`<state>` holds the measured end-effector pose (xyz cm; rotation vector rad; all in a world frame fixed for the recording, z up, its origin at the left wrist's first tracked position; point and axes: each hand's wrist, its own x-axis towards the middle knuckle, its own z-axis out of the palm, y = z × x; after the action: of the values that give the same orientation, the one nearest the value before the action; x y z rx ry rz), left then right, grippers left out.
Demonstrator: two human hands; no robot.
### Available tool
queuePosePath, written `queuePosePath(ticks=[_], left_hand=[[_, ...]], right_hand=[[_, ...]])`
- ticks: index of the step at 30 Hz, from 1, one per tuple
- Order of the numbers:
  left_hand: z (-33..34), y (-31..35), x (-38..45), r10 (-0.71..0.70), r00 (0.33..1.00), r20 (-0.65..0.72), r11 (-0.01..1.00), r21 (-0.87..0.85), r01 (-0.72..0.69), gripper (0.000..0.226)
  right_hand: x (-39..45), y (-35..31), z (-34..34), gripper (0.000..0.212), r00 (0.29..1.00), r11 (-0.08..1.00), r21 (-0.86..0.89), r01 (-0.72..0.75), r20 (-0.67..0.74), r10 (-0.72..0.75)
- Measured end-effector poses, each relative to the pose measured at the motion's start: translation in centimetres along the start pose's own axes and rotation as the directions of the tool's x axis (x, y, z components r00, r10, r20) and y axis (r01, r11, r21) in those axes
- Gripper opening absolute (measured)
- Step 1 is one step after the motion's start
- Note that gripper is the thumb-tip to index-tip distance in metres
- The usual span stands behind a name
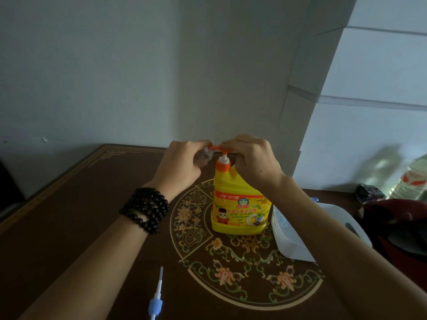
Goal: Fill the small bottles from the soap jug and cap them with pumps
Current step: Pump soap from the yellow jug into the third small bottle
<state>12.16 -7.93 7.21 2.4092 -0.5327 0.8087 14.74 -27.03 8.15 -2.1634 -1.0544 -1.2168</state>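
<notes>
A yellow soap jug [239, 204] with an orange pump head [218, 148] stands upright on the dark patterned table [69, 215]. My left hand [182, 162] grips a small clear bottle [204, 154] right under the pump's spout, fingers curled round it. My right hand [251, 158] sits on the back of the pump head, fingers curled over it. A blue and white pump cap [157, 296] with its tube lies near the table's front edge.
A white plastic bin [298, 243] holding blue items stands to the right of the jug. Further right are a dark red object [397, 227], a small dark box [368, 192] and a clear bottle [411, 179]. A wall rises behind the table.
</notes>
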Motion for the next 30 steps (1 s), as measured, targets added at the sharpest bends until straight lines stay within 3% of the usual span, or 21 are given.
queuePosePath(ticks=[3, 8, 17, 24, 30], left_hand=[[0.7, -0.4, -0.3, 0.008, 1.000, 0.000, 1.000, 0.021, -0.008, 0.022], [1.8, -0.9, -1.2, 0.011, 1.000, 0.006, 1.000, -0.016, -0.011, 0.021], [-0.1, 0.0, 0.3, 0.006, 1.000, 0.025, 0.999, 0.033, -0.007, 0.024], [0.7, -0.4, -0.1, 0.014, 1.000, 0.001, 0.999, 0.046, -0.014, 0.016], [1.7, -0.7, -1.1, 0.025, 1.000, -0.007, 0.999, 0.031, -0.025, 0.033]], right_hand=[[-1.0, -0.1, 1.5, 0.031, 0.997, 0.997, -0.033, -0.070, -0.028, 0.069], [-2.0, -0.1, 2.1, 0.038, 0.995, 0.996, 0.008, -0.086, -0.046, 0.086], [0.3, -0.1, 0.3, 0.035, 0.996, 0.999, -0.042, -0.015, 0.087, 0.018], [-0.7, -0.5, 0.7, 0.039, 0.996, 0.996, -0.002, -0.089, -0.032, 0.089], [-2.2, -0.6, 1.7, 0.040, 0.990, 0.992, -0.005, -0.123, -0.066, 0.123]])
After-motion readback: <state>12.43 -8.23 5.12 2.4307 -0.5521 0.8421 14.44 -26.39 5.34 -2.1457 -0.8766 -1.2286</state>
